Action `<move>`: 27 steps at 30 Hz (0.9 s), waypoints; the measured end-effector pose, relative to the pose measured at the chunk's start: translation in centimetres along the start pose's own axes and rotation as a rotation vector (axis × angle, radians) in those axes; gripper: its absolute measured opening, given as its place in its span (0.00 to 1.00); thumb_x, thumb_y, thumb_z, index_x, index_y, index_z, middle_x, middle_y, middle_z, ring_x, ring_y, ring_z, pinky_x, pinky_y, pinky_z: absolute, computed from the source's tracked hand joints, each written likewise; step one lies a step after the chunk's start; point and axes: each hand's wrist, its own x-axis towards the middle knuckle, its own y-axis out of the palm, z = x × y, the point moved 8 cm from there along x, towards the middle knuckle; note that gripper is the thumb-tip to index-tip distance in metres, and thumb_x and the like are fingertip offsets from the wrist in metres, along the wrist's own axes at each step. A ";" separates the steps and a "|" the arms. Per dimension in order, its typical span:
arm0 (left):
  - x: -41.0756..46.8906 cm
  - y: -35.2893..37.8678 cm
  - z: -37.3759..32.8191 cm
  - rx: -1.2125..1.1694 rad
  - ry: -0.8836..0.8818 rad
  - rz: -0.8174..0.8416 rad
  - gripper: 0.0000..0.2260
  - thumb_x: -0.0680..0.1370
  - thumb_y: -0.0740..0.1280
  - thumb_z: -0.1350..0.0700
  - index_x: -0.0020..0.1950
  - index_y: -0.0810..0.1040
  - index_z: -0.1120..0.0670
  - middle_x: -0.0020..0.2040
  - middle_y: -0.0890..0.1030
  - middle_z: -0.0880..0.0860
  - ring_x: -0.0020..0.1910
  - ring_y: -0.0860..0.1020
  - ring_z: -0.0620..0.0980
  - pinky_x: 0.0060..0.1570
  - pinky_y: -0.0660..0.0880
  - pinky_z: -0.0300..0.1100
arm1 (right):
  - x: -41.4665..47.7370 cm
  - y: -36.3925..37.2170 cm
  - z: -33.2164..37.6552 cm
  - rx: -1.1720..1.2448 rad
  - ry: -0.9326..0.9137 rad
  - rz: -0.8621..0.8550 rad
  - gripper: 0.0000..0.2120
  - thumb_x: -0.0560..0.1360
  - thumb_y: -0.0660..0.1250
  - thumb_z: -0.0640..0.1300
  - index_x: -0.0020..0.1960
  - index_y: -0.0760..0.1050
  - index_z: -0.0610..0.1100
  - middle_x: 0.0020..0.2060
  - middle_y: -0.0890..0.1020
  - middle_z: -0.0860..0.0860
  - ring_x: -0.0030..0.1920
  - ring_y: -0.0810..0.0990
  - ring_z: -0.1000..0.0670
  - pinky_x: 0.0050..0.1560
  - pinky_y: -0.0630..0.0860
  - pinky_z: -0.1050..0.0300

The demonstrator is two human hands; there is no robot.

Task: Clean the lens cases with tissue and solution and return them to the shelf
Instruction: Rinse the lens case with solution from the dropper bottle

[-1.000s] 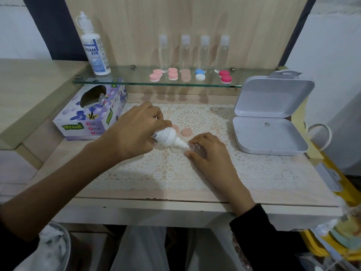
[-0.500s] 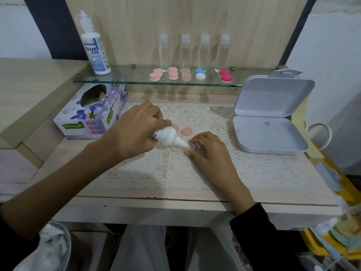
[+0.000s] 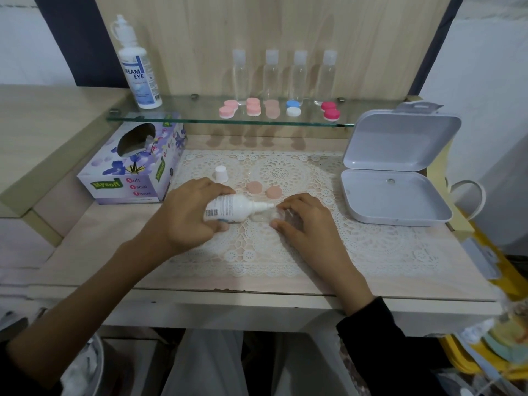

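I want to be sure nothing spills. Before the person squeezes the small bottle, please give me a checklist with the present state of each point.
1. Small bottle gripped by the left hand: ok.
2. Bottle cap removed, standing on the lace mat: ok.
3. Nozzle pointing at the clear lens case: ok.
4. Right hand steadying the case: ok, fingers touch it.
5. Two peach lids off and set aside: ok.
6. Tissue ready: not ok, none pulled from the tissue box.
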 end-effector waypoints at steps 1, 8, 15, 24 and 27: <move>-0.2 0.0 0.3 -0.026 -0.031 -0.020 0.26 0.66 0.78 0.54 0.62 0.77 0.50 0.53 0.78 0.49 0.52 0.74 0.51 0.49 0.64 0.40 | 0.0 0.0 0.0 0.000 0.001 0.001 0.12 0.73 0.72 0.45 0.55 0.80 0.42 0.51 0.78 0.51 0.53 0.73 0.53 0.50 0.65 0.71; -1.3 -0.8 2.4 -0.415 -0.284 -0.241 0.23 0.68 0.77 0.54 0.60 0.74 0.52 0.52 0.78 0.45 0.47 0.76 0.44 0.45 0.71 0.31 | 0.0 0.0 -0.1 0.019 0.010 0.003 0.11 0.74 0.71 0.45 0.55 0.80 0.43 0.52 0.78 0.53 0.53 0.74 0.54 0.51 0.64 0.72; -2.2 0.7 5.2 -0.789 -0.479 -0.342 0.22 0.69 0.75 0.60 0.60 0.70 0.54 0.57 0.78 0.51 0.53 0.79 0.45 0.54 0.77 0.43 | 0.0 0.0 -0.2 0.022 0.002 0.008 0.11 0.74 0.71 0.45 0.54 0.80 0.43 0.51 0.77 0.53 0.53 0.73 0.54 0.51 0.63 0.75; -2.1 1.1 4.7 -0.847 -0.430 -0.320 0.24 0.70 0.74 0.63 0.61 0.67 0.52 0.61 0.76 0.53 0.56 0.77 0.43 0.51 0.75 0.32 | -0.1 0.0 -0.1 0.028 0.002 0.010 0.11 0.74 0.71 0.44 0.55 0.79 0.43 0.51 0.77 0.53 0.53 0.73 0.54 0.51 0.63 0.73; -3.0 0.6 4.4 -0.785 -0.427 -0.398 0.29 0.70 0.76 0.59 0.67 0.66 0.53 0.66 0.73 0.51 0.64 0.72 0.44 0.64 0.69 0.38 | -0.1 0.0 -0.1 0.038 0.010 0.016 0.11 0.74 0.71 0.44 0.55 0.79 0.42 0.52 0.77 0.53 0.53 0.73 0.54 0.51 0.64 0.71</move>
